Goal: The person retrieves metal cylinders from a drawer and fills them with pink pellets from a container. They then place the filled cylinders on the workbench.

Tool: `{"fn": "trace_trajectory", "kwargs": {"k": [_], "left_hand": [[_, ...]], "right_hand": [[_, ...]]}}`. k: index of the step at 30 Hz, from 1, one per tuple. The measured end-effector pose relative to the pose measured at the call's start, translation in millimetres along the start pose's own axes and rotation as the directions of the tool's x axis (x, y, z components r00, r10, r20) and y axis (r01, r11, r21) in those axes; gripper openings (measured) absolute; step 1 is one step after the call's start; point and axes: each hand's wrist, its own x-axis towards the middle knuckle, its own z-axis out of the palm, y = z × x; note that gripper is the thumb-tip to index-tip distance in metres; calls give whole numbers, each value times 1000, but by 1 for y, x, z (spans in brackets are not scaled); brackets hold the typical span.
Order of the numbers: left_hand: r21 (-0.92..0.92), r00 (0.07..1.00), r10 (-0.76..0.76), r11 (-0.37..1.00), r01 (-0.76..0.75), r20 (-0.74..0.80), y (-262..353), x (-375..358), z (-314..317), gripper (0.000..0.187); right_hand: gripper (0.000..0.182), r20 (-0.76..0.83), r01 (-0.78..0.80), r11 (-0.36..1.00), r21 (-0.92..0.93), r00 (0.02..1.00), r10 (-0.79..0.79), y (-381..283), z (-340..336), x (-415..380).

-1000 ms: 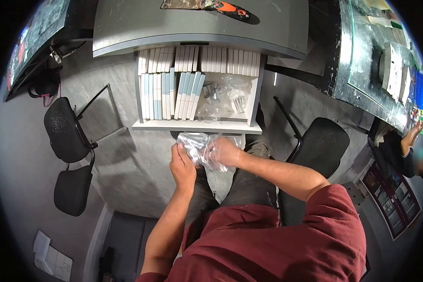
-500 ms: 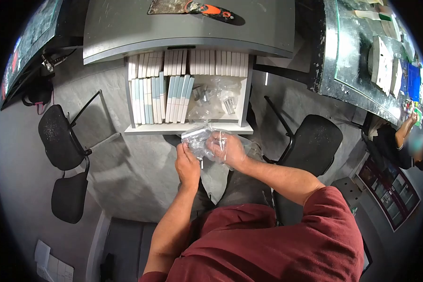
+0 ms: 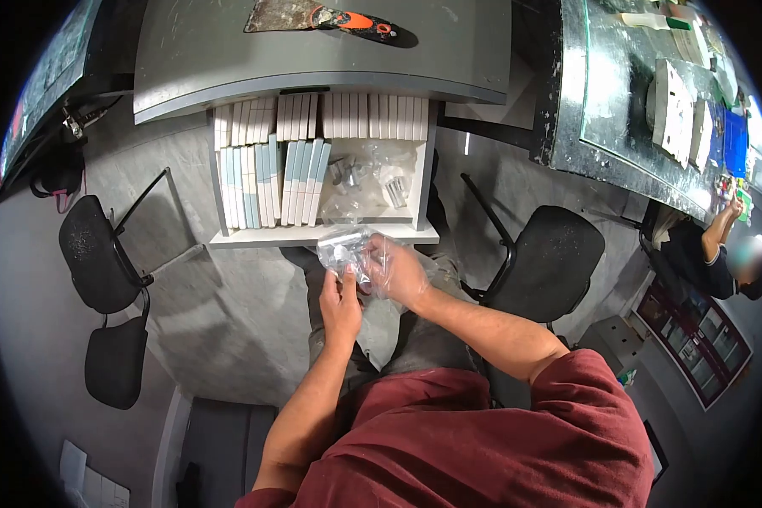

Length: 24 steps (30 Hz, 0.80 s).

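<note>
Both hands drew closer together since a second ago: left hand (image 3: 340,300) and right hand (image 3: 395,273) each grip the clear plastic bag (image 3: 349,251), bunched tighter, just below the open drawer (image 3: 322,234).

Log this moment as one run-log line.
left hand: shut on clear plastic bag | right hand: shut on same bag | open drawer: upright slim boxes, more bags | scraper on grey desk

Left hand (image 3: 340,302) and right hand (image 3: 395,271) pinch together.
</note>
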Motion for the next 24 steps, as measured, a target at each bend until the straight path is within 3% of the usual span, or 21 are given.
{"fn": "trace_trajectory", "kwargs": {"k": [1,2,4,5,7,9,10,12,14,15,16,17,18,19,20,21,22,24], "left_hand": [[72,1000,21,997,-21,-2,-10,2,-3,36],[75,1000,23,997,-23,-4,-17,4,-6,36],[238,964,260,934,-266,55,-18,11,-9,35],[236,963,262,934,-268,55,-20,13,-11,35],[150,958,269,948,-281,97,-11,12,-11,34],[72,959,266,959,-274,100,-12,21,-11,34],[-1,960,260,965,-261,101,-14,25,-11,34],[-27,967,241,970,-240,81,-18,43,-4,34],[125,996,82,988,-85,28,-32,76,-1,34],[119,996,87,989,-90,30,-37,92,1,34],[65,1000,-15,998,15,12,-40,107,1,36],[11,992,-122,992,122,2,-45,120,1,40],[10,992,-124,992,124,9,-48,129,0,40],[313,995,-68,946,89,-79,-50,137,0,44],[586,989,13,807,75,-144,-53,142,4,49],[626,969,121,779,40,-213,-57,146,8,56],[625,969,119,780,43,-215,-41,142,12,56],[360,958,285,897,-257,-28,18,113,18,50]], "right_hand": [[25,-19,112,993,31,994,-112,3,1,2],[25,-19,115,993,34,993,-115,7,0,3],[21,50,153,961,-229,988,-145,11,-8,8],[21,49,154,961,-231,988,-146,14,-13,12],[18,-160,41,917,-396,981,-113,13,-28,25],[15,-139,109,971,-210,980,-140,21,-55,37],[14,-84,104,986,-130,990,-115,20,-61,37],[14,-60,53,979,-197,996,-66,9,-68,35],[13,-53,6,963,-269,998,-21,4,-76,37],[13,-101,-44,945,-323,995,12,4,-79,40],[13,-151,-96,923,-373,988,42,5,-81,45],[13,-245,-55,879,-474,967,-72,8,-82,50],[13,-249,-61,877,-477,966,-69,10,-85,53],[12,-300,-26,892,-451,946,-124,12,-89,55],[11,-350,11,904,-428,920,-177,13,-93,56],[13,-358,-50,932,-360,930,-88,11,-96,56],[13,-355,-50,931,-361,931,-88,3,-98,54],[12,-237,-47,989,139,968,80,-14,-96,45]]}}
